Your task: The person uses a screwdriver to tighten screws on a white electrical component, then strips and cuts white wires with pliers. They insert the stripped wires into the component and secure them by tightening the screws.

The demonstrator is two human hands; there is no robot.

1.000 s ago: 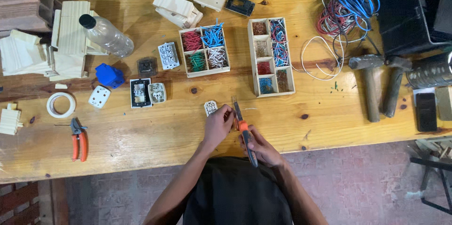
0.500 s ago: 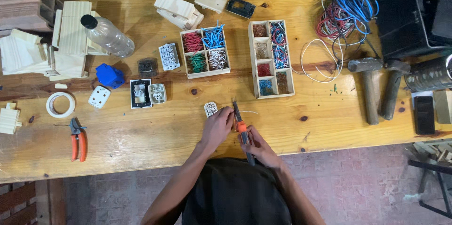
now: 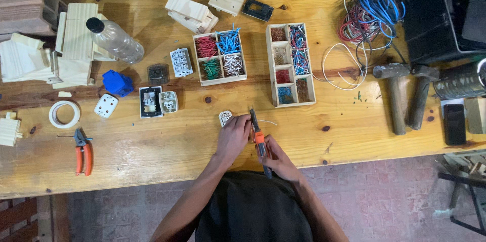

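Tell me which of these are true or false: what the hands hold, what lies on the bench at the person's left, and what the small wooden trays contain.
1. The right hand grips an orange-handled tool. True.
2. The left hand rests on the roll of tape. False: it is at a small white part near the tool's tip; the tape lies far off to the left.
3. The four-compartment tray holds short wire pieces sorted by colour. True.
4. The orange-handled pliers are in a hand. False: they lie alone on the bench.
5. Two hammers lie on the right side of the bench. True.
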